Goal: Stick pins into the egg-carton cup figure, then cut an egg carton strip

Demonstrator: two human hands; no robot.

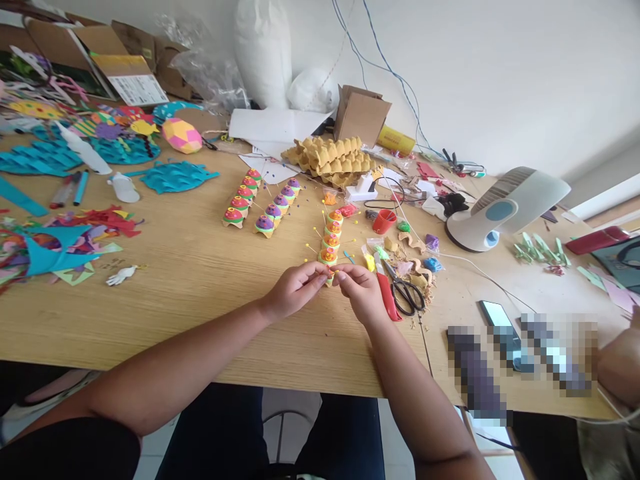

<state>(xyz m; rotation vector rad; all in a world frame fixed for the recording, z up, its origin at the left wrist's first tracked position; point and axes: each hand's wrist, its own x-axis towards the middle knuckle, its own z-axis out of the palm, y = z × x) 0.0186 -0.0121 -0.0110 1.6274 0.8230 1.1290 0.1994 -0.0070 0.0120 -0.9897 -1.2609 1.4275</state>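
My left hand [297, 288] and my right hand [361, 288] meet at the near end of an egg-carton strip [330, 239] dressed in orange and green, with yellow-headed pins sticking out at its sides. Thumb and fingers of both hands are pinched together, fingertips almost touching. A tiny orange-yellow bit shows between them, too small to name. My hands hide the strip's nearest cup. To the left stand a similar purple strip [278, 208] and a red strip [242, 199]. Black-handled scissors [409, 293] and a red-handled cutter [387, 293] lie beside my right hand.
Clay lumps, carton scraps and a red cup [385, 221] lie to the right. Stacked egg cartons [330, 160] sit behind. A white fan-like device [505, 210] and a phone [503, 330] are further right. Paper scraps [95, 233] spread left. Another person's arm [620, 363] rests at the right edge.
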